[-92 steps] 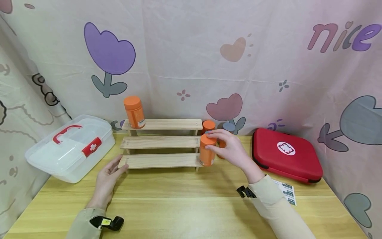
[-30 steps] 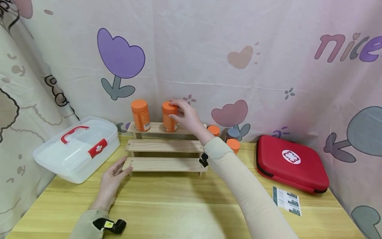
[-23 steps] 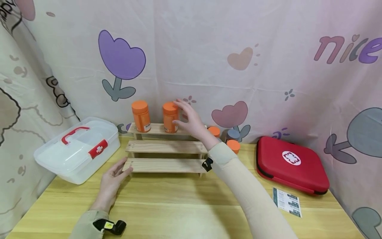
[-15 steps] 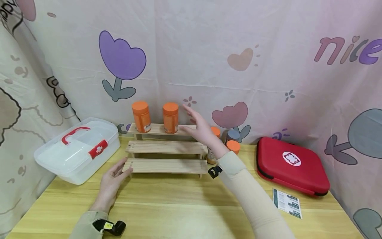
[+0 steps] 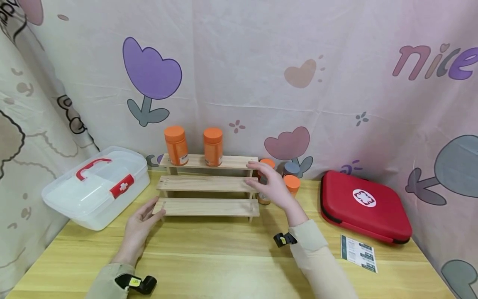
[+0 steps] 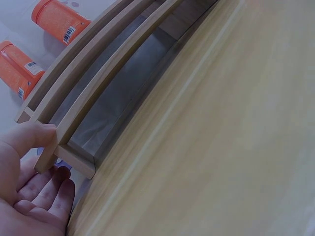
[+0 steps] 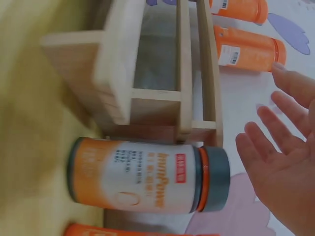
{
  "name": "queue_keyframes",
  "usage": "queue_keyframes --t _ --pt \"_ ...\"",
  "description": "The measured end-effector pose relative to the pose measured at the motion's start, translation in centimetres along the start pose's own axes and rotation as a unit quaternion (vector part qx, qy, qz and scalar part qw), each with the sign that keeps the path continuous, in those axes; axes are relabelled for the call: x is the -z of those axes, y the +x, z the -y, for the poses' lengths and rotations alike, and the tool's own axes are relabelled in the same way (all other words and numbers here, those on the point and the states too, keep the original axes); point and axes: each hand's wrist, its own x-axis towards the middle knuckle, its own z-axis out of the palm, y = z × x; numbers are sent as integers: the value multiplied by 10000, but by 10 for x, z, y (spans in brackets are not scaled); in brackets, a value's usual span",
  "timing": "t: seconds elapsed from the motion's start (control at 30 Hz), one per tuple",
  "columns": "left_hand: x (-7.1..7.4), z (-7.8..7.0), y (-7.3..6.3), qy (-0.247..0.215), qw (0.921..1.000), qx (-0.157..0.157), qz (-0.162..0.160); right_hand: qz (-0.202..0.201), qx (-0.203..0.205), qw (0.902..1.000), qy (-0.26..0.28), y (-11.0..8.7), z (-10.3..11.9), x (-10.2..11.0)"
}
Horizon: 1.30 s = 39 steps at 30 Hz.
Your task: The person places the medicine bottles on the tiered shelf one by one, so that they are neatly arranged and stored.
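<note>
Two orange bottles, the left one [image 5: 176,146] and the right one [image 5: 213,147], stand upright and apart on the top tier of a three-tier wooden rack [image 5: 207,206]. My left hand [image 5: 139,227] holds the left end of the bottom tier, thumb on top and fingers below, as the left wrist view shows. With its fingers spread, my right hand [image 5: 271,185] hovers by the rack's right end and holds nothing. Beside that end stands a supplement bottle [image 7: 142,174] with a dark cap and a white-orange label, partly behind the hand in the head view.
More bottles stand right of the rack, one orange-capped [image 5: 291,182], another orange-capped [image 5: 267,163]. A clear first-aid box [image 5: 93,187] is at left. At right lie a red first-aid case [image 5: 366,207] and a printed sheet [image 5: 359,253]. A patterned cloth [image 5: 239,74] hangs behind.
My right hand carried the second orange bottle from the rack's right side onto the top tier, let go, then drew back right and lower. My left hand stayed at the rack.
</note>
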Motion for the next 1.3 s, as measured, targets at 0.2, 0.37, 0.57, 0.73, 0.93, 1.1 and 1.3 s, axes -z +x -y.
queue_keyframes --t 0.2,0.37,0.57,0.73,0.93,1.1,1.3 --pt "0 0 0 -8 10000 -17 10 -283 -46 9995 -114 -17 -4 -2" --pt "1 -2 -1 -2 10000 11 -14 -369 -25 9992 -168 -21 -7 -1" --pt "2 -4 -1 25 10000 30 -55 -562 54 9934 -999 -21 -10 0" --pt "0 -2 0 21 10000 21 -33 -596 89 9815 -1818 -24 -15 1" --pt "-1 -1 0 35 10000 -7 -30 -643 -248 9697 -2343 -25 -19 3" --pt "-1 -1 0 84 10000 11 -27 -544 -688 9632 -2541 -25 -22 4" --pt "-1 -2 1 70 10000 42 -30 -521 -825 9563 -2755 -25 -24 2"
